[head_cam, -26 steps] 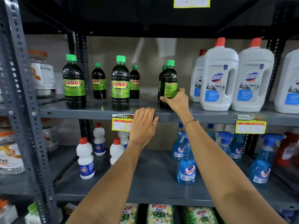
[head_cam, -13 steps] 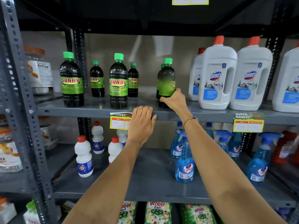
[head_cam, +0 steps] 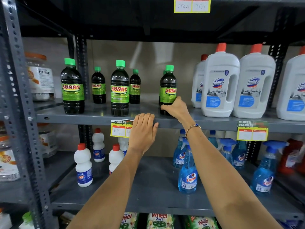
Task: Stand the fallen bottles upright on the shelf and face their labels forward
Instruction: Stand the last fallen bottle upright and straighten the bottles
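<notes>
Several dark Sunny bottles with green caps stand upright on the grey middle shelf. My right hand grips the lower part of the rightmost Sunny bottle; its label shows "SUNN" and is turned partly to the right. Another green cap peeks out just behind it. The left Sunny bottle and the middle Sunny bottle face forward, with two smaller-looking ones behind them. My left hand lies flat with fingers together on the shelf's front edge, holding nothing.
White Domex jugs stand right of the held bottle. A yellow price tag hangs under the shelf edge by my left hand. Below are white Rin bottles and blue Colin sprays. A grey slotted upright stands left.
My right hand has turned the rightmost bottle on the spot, so its Sunny label has come round from the side toward the front. My left hand has stayed on the shelf edge.
</notes>
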{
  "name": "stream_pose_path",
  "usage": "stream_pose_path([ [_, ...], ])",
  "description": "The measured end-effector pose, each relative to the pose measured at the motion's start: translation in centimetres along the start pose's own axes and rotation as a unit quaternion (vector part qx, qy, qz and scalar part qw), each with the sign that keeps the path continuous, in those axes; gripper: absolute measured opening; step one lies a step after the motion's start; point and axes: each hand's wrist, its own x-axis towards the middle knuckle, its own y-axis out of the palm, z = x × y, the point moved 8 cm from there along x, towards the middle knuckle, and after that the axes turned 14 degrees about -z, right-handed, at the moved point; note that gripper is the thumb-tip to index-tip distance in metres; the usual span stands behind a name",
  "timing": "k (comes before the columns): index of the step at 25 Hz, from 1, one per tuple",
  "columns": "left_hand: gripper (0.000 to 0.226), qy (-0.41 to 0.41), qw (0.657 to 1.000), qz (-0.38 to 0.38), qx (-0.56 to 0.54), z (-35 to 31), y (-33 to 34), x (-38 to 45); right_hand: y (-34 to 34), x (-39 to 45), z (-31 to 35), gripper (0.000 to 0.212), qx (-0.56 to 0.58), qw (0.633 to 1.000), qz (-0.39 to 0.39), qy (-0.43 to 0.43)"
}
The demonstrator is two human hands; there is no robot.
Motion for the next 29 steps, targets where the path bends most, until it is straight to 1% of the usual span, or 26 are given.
stream_pose_path([
  [1,0.039,-0.001,1.0,0.001,0.002,0.0,0.0,0.0,-0.1,-0.1,0.0,0.072,-0.006,1.0,-0.003,-0.002],
  [4,0.039,-0.001,1.0,-0.002,0.003,0.0,0.0,0.0,-0.2,-0.3,0.2,0.084,-0.026,0.999,-0.019,-0.023],
  [6,0.039,0.001,1.0,-0.007,0.004,0.0,0.0,0.0,-0.1,-0.3,0.2,0.088,-0.025,0.999,-0.011,-0.022],
  [10,0.039,0.005,1.0,-0.012,0.005,-0.1,0.0,0.0,0.1,-0.3,-0.1,0.071,-0.006,1.0,0.02,0.002],
  [18,0.039,0.006,1.0,-0.01,-0.004,-0.2,0.0,0.1,-0.1,-0.5,0.1,0.067,-0.012,1.0,0.019,-0.006],
  [20,0.038,-0.01,1.0,-0.003,-0.009,-0.2,-0.1,0.2,0.2,-0.6,0.0,0.069,-0.01,0.999,0.039,0.003],
  [22,0.038,-0.033,0.999,0.003,-0.01,-0.3,-0.6,1.2,0.4,-0.4,-0.2,0.077,0.011,0.997,0.078,0.024],
  [23,0.04,-0.053,0.998,0.009,-0.015,-0.2,-1.0,2.1,0.3,-0.2,-0.5,0.081,0.031,0.994,0.096,0.036],
  [24,0.042,-0.085,0.996,0.019,-0.03,0.2,-1.0,3.3,0.1,0.1,-0.8,0.079,0.056,0.992,0.108,0.045],
  [25,0.041,-0.136,0.988,0.044,-0.064,0.7,-0.9,4.6,-0.3,0.0,-0.8,0.069,0.08,0.988,0.122,0.048],
  [26,0.036,-0.192,0.973,0.067,-0.11,1.3,-0.3,5.8,-0.7,-0.2,-0.7,0.058,0.1,0.984,0.138,0.047],
  [27,0.027,-0.258,0.946,0.094,-0.17,2.0,0.7,6.9,-1.1,-0.5,-0.6,0.049,0.116,0.981,0.15,0.047],
  [28,0.022,-0.316,0.91,0.141,-0.229,2.6,2.4,7.6,-1.3,-0.4,-0.7,0.045,0.132,0.978,0.155,0.046],
  [29,0.036,-0.354,0.87,0.209,-0.273,2.5,3.6,7.9,-1.5,-0.5,-0.8,0.044,0.135,0.978,0.155,0.043],
])
